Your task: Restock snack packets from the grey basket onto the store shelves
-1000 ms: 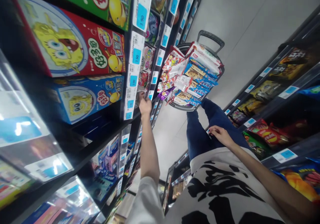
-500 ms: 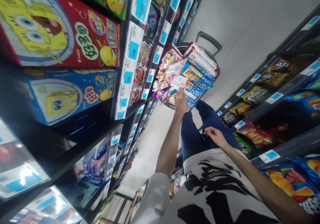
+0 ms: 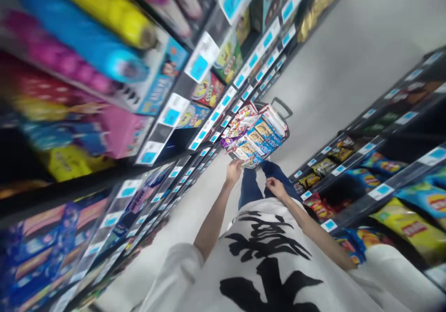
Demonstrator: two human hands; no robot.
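My left hand [image 3: 234, 170] is just off the near left edge of a dark shopping basket [image 3: 289, 134], its fingers loosely bent and nothing visible in them. My right hand [image 3: 276, 187] is in front of my thigh, open with relaxed, half-curled fingers, and it holds nothing I can see. Blue snack packs [image 3: 257, 138] stand in rows in the basket. Beside them are red-and-white packets [image 3: 243, 119] and a purple packet [image 3: 228, 141]. The basket has a raised dark handle [image 3: 283, 107] at its far side.
Shelves on the left carry boxed snacks [image 3: 208, 89], colourful toy-like packages [image 3: 114, 131] and price labels [image 3: 172, 114]. Bagged chips [image 3: 413, 226] fill shelves on the right. A grey floor [image 3: 334, 66] runs along the aisle between them.
My left hand has drawn back from the packs to the basket's near side. The view has shifted along the aisle, with other shelf goods at left and the basket looking smaller.
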